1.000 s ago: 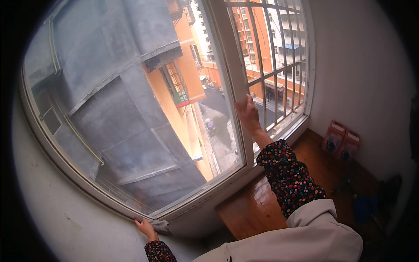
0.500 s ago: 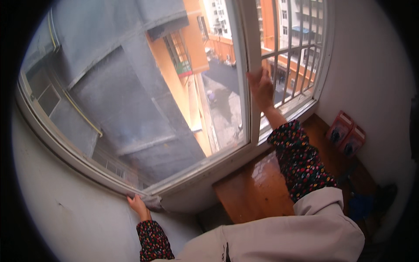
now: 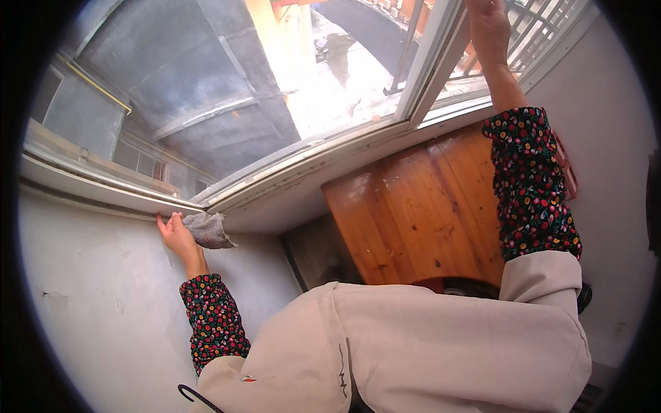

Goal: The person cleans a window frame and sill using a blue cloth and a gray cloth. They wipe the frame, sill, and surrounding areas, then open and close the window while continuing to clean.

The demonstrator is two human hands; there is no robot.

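My left hand (image 3: 180,239) reaches up to the window's lower left corner, fingertips against the underside of the white ledge. A crumpled grey cloth (image 3: 212,231) is gripped in it and hangs out on its right side. Higher up on the right, my right hand (image 3: 490,31) is closed around the upright edge of the white window frame (image 3: 441,58); its fingers are partly cut off by the top of the view. Glass panes (image 3: 227,76) fill the space between my two hands.
Below the window, to the right, stands a brown wooden table (image 3: 420,213). Red boxes (image 3: 566,165) show beside my right sleeve. Metal bars (image 3: 540,27) cross the opening at the upper right. White walls (image 3: 89,289) flank me, and a black hook (image 3: 196,398) shows at the lower left.
The view has tilted downward, so the window sits higher and more of the table shows. Both hands stay at the window, the left still with the cloth, the right still on the frame.
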